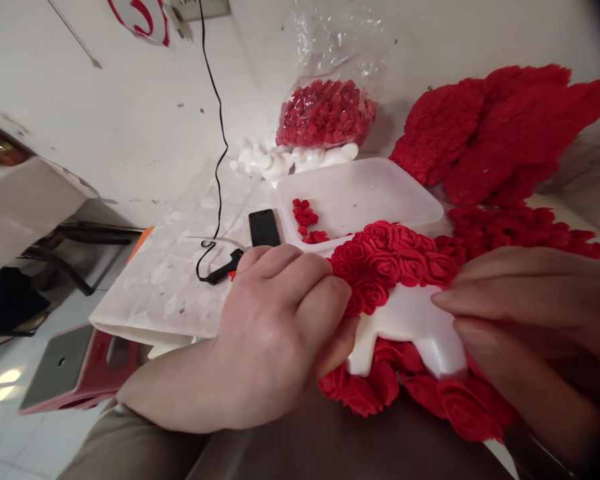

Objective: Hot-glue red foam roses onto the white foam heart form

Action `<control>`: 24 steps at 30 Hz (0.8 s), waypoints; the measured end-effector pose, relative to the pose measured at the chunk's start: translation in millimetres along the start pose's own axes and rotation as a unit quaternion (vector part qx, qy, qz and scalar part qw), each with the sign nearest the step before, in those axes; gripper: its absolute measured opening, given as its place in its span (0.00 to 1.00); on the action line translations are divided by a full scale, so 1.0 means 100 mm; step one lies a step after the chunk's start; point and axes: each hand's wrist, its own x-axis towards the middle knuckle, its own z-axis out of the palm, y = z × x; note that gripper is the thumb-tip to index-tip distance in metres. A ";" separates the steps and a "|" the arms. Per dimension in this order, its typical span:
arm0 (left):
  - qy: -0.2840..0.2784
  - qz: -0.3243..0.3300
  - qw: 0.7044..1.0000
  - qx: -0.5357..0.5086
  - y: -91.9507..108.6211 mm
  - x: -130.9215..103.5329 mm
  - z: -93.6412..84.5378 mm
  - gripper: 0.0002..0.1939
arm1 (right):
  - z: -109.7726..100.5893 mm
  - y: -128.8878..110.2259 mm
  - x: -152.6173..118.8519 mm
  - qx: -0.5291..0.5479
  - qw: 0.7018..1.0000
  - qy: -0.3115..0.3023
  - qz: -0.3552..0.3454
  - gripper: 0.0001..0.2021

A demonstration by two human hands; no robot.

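Observation:
A white foam figure (415,313) lies in front of me, its upper side covered with red foam roses (385,260) and its lower legs bare. My left hand (280,327) is closed at the figure's left end, fingers curled round it. My right hand (530,313) is at the figure's right side, thumb and fingertips close together by the bare white surface; anything between them is too hard to make out. More red roses (465,400) show below the figure's legs. Behind my left hand a black glue gun (223,270) lies on the table, partly hidden.
A translucent tray (380,193) holds a few red flowers. Behind it stand a clear bag of red flowers (327,113) and white foam pieces (265,160). Red flower piles (510,127) fill the right. A phone (264,228), a black cable (220,120) and a stool (60,367) are left.

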 end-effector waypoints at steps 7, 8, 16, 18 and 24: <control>-0.094 0.033 0.995 0.020 0.02 0.05 -0.11 0.08 | 0.11 -0.02 0.11 -0.024 0.997 0.020 0.065 0.07; -0.110 0.037 0.993 0.022 0.02 0.06 -0.12 0.08 | 0.13 -0.02 0.13 -0.039 0.998 0.016 0.054 0.06; -0.124 0.021 0.992 -0.005 -0.01 0.10 -0.14 0.09 | 0.17 -0.01 0.24 -0.076 0.989 -0.081 -0.098 0.06; -0.113 0.016 0.993 -0.021 -0.02 0.07 -0.12 0.09 | 0.18 -0.02 0.29 -0.073 0.983 -0.120 -0.115 0.07; -0.054 0.000 0.997 -0.059 -0.08 -0.03 -0.04 0.04 | 0.22 0.04 0.47 -0.026 0.980 -0.185 -0.070 0.11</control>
